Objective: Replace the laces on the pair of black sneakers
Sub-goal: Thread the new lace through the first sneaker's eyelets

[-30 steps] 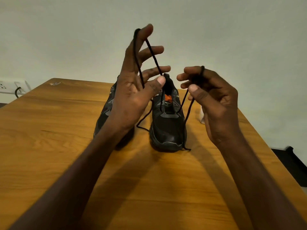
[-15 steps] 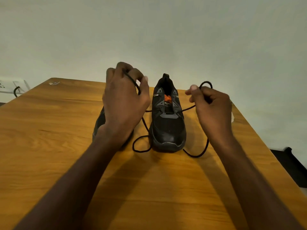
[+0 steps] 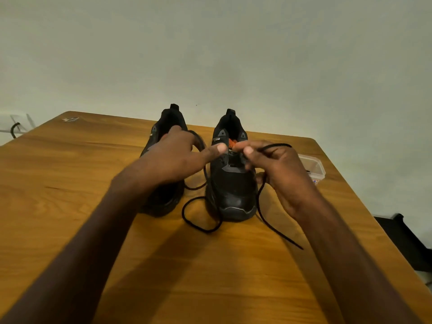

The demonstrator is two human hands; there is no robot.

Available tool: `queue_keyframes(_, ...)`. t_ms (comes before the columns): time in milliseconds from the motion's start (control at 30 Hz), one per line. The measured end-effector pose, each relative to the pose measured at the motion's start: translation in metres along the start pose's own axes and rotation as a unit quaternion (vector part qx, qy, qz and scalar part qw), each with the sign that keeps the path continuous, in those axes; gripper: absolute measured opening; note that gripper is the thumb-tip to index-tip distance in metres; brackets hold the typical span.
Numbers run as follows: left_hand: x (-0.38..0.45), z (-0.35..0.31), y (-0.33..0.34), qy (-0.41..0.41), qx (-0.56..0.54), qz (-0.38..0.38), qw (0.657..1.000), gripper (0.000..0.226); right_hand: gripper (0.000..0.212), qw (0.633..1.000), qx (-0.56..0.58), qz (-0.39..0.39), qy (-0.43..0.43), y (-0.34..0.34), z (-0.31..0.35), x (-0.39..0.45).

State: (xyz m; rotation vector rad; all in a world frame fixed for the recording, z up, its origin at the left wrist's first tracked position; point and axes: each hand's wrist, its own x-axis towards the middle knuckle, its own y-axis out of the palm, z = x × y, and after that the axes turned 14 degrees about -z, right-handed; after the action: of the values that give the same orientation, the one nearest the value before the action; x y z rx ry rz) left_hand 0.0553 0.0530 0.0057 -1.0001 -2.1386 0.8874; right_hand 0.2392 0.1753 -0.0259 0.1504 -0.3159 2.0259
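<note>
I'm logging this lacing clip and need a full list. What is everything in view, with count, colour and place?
sneakers: two, black, side by side mid-table, toes toward the camera; the right one shows orange inside.
lace: one seen, black, running from both hands past the right sneaker, loose ends on the table.
container: one, clear plastic, right table edge behind the right hand.
table: one, brown wood.
wall: pale, behind the table.
socket with cable: far left, by the wall.
dark object: right, beyond the table edge; unclear.
left hand: grip on the lace, over the left sneaker.
right hand: pinching the lace by the right sneaker's tongue.
</note>
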Motion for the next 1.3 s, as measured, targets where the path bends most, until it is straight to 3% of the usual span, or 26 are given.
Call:
queue_keyframes(133, -0.004, 0.001, 0.004, 0.062, -0.068, 0.008, 0.996, 0.066, 0.044, 0.986, -0.121, 0.074, -0.084, 0.016, -0.006, -0.004)
queue_keyframes(200, -0.004, -0.002, 0.006, 0.073, -0.095, -0.028, 0.992, 0.059, 0.037, 0.984, -0.125, 0.067, -0.104, 0.018, -0.008, -0.004)
queue_keyframes(300, 0.002, 0.006, 0.015, 0.103, 0.002, -0.191, 0.976, 0.043, 0.017, 0.994, -0.082, 0.007, -0.073, 0.013, -0.007, -0.002)
queue_keyframes(367, 0.003, 0.008, 0.017, 0.130, 0.093, -0.303, 0.939, 0.031, 0.026, 0.999, -0.016, -0.025, -0.029, 0.009, -0.005, 0.000)
queue_keyframes(433, 0.002, 0.005, 0.019, 0.164, 0.063, -0.342, 0.923, 0.019, 0.040, 0.998, 0.049, -0.039, -0.002, 0.005, -0.004, 0.002)
queue_keyframes(500, 0.000, -0.003, 0.023, 0.193, -0.078, -0.305, 0.929, 0.023, 0.047, 0.987, 0.157, -0.022, 0.024, 0.003, -0.001, 0.004)
queue_keyframes(600, -0.012, -0.023, 0.036, 0.122, -0.259, -0.158, 0.945, 0.032, 0.056, 0.916, 0.387, 0.056, 0.093, 0.000, 0.005, 0.005)
queue_keyframes(667, -0.016, -0.028, 0.049, 0.061, -0.294, -0.067, 0.951, 0.056, 0.059, 0.890, 0.438, 0.079, 0.099, 0.001, 0.006, 0.006)
queue_keyframes(733, -0.017, -0.028, 0.059, 0.032, -0.311, -0.023, 0.950, 0.071, 0.059, 0.896, 0.431, 0.073, 0.082, 0.005, 0.007, 0.005)
queue_keyframes(833, -0.013, -0.025, 0.062, 0.055, -0.307, -0.046, 0.949, 0.064, 0.060, 0.900, 0.429, 0.056, 0.059, 0.010, 0.009, 0.003)
queue_keyframes(967, -0.013, -0.022, 0.061, 0.119, -0.260, -0.113, 0.952, 0.019, 0.058, 0.902, 0.426, 0.059, 0.035, 0.010, 0.012, 0.002)
queue_keyframes(1067, -0.013, -0.020, 0.062, 0.128, -0.303, -0.136, 0.934, 0.012, 0.057, 0.916, 0.397, 0.044, 0.028, 0.008, 0.011, 0.003)
queue_keyframes(1200, -0.010, -0.018, 0.050, 0.067, -0.441, -0.173, 0.878, 0.011, 0.055, 0.950, 0.286, -0.089, 0.085, -0.006, 0.000, 0.010)
queue_keyframes(1300, -0.006, -0.013, 0.045, 0.059, -0.443, -0.230, 0.865, 0.017, 0.055, 0.955, 0.127, -0.222, 0.150, -0.016, -0.007, 0.010)
